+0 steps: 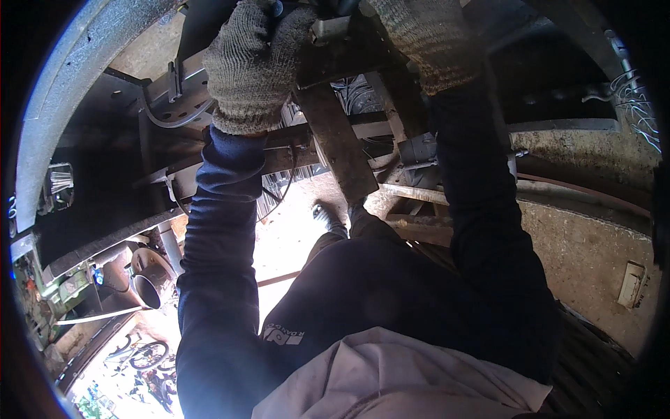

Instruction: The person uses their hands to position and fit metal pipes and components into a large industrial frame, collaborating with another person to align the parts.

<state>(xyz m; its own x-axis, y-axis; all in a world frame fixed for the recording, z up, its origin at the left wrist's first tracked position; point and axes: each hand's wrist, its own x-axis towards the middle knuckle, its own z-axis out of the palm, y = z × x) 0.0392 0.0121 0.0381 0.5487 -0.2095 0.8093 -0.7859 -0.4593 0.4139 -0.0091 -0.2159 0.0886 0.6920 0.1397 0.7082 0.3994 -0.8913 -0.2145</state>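
Both hands are raised to the top edge of the head view in knitted, dirty gloves. My left hand (252,70) is closed, with a small round metal tip (277,9) showing between thumb and fingers; the rest of what it grips is hidden. My right hand (429,43) curls at the other side of a dark metal part (345,59), its fingertips cut off by the frame edge. A small pale metal block (329,29) lies between the hands. Below hangs a rusty flat bar (338,143), pointing down toward my feet.
Metal frame beams (132,101) and a thin hose (178,122) surround my left arm. A large curved rim (59,91) arcs at far left, near an open pipe (145,290). Loose wires (635,105) hang at right. A stained wall (586,251) stands behind my right arm.
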